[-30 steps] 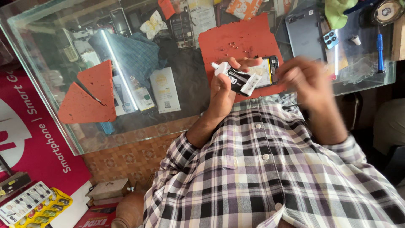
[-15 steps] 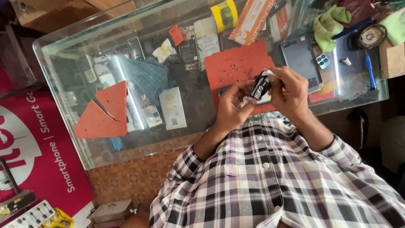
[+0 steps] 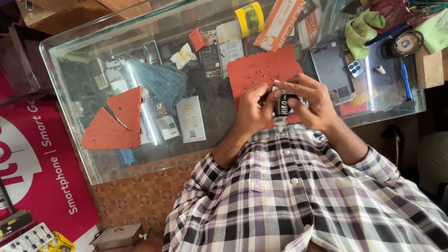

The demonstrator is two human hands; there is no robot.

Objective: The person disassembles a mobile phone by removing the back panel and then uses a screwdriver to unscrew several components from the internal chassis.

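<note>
Both hands meet over the near edge of the glass tabletop [image 3: 70,70]; the left hand [image 3: 252,109] and the right hand [image 3: 315,105] pinch a small black packet [image 3: 283,105] between their fingertips, fingers curled rather than spread; most of the packet is hidden by thumbs and fingers, so its shape is hard to make out; beyond the hands lies a red mat [image 3: 261,70] with tiny specks; farther out from the right hand, a grey phone back [image 3: 331,65]; a checked shirt [image 3: 303,196] covers the forearms.
</note>
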